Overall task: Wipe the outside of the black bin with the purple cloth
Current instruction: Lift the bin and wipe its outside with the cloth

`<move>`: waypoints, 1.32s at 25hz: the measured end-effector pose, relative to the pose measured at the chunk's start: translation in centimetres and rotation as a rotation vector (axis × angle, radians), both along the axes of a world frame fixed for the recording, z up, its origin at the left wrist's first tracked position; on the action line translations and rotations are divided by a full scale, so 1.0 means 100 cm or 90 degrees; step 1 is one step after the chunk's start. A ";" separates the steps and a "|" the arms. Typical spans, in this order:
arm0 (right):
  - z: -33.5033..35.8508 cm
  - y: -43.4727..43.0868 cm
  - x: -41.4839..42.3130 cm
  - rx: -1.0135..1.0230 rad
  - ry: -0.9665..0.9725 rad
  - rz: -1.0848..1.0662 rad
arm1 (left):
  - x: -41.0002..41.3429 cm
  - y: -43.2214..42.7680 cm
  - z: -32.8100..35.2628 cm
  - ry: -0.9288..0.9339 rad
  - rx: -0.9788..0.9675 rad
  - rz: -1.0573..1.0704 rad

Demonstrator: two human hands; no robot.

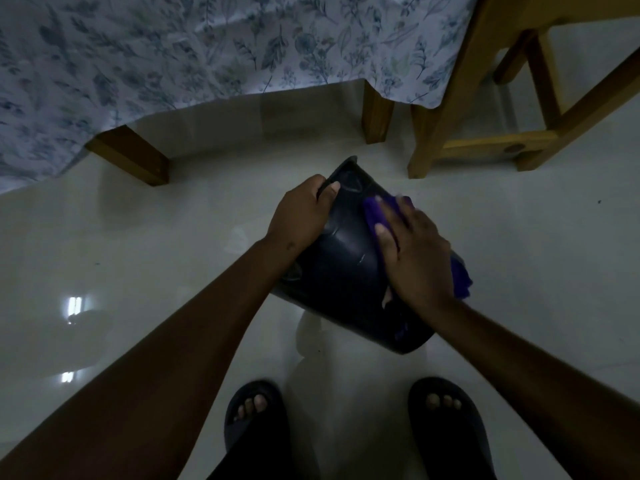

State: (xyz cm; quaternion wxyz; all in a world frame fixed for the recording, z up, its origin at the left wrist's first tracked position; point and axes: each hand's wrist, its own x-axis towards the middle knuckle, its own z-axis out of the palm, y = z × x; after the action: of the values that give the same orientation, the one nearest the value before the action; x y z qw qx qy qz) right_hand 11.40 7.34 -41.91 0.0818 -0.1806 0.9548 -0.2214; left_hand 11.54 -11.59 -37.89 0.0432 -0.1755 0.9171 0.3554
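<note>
The black bin [346, 265] is tilted on its side above the pale floor, its rim pointing away from me. My left hand [301, 213] grips the rim at the far left, thumb over the edge. My right hand [415, 261] lies flat on the bin's upper right side, pressing the purple cloth [375, 211] against the wall. More of the cloth bunches out beyond my hand at the right. The bin's opening and inside are hidden.
A table with dark wooden legs [131, 157] and a leaf-patterned cloth [207, 46] stands ahead. A light wooden chair [485, 98] is at the right. My feet in dark sandals [256, 420] stand on the glossy pale floor [138, 244] below the bin.
</note>
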 end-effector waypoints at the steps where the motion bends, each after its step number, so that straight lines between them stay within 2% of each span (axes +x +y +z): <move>1: 0.000 0.000 -0.015 -0.018 -0.033 -0.045 | 0.000 0.002 0.000 -0.004 -0.006 0.006; 3: -0.002 0.001 -0.011 -0.025 -0.057 -0.068 | 0.000 0.005 0.002 -0.024 -0.039 0.022; 4: -0.003 0.003 0.008 -0.008 -0.040 -0.036 | 0.001 0.005 0.001 -0.036 -0.060 0.028; 7: -0.003 0.011 0.085 0.062 0.046 0.167 | -0.002 0.002 -0.001 -0.033 -0.075 0.012; 9: -0.008 0.016 0.091 0.071 0.096 0.252 | -0.002 -0.001 -0.002 -0.013 -0.024 -0.007; 11: -0.006 0.013 0.065 0.058 0.075 0.206 | 0.000 -0.005 -0.002 -0.001 0.039 -0.012; 13: 0.000 0.004 0.029 0.045 0.053 0.089 | 0.005 -0.007 -0.001 0.001 0.060 -0.010; 17: 0.000 0.002 -0.043 -0.075 -0.172 -0.117 | 0.005 0.001 0.000 0.007 0.015 0.022; 19: 0.002 0.006 -0.027 -0.039 -0.140 -0.108 | 0.003 0.002 -0.002 0.005 -0.019 0.037; 22: 0.003 0.004 0.058 0.089 0.007 0.094 | 0.006 0.000 -0.003 -0.001 -0.038 0.041; 25: -0.006 0.004 0.096 0.119 0.092 0.221 | 0.003 -0.001 0.001 -0.005 0.027 0.000; 27: -0.002 0.003 0.074 0.093 0.081 0.201 | 0.005 -0.005 0.010 -0.015 0.113 -0.043; 29: 0.004 0.002 0.037 0.061 0.072 0.125 | 0.015 -0.012 0.014 -0.051 0.182 -0.075; 31: 0.006 0.000 -0.005 0.026 0.049 0.036 | 0.037 -0.016 0.006 -0.073 0.141 -0.061; 33: 0.005 0.000 -0.033 -0.003 0.010 -0.023 | 0.049 -0.015 -0.002 -0.036 0.064 -0.043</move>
State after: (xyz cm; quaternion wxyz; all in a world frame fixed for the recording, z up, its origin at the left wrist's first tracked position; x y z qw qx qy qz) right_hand 8.05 7.30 -41.40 0.0699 -0.1653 0.9580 -0.2238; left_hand 16.46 -13.08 -38.14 0.0894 -0.1520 0.9020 0.3940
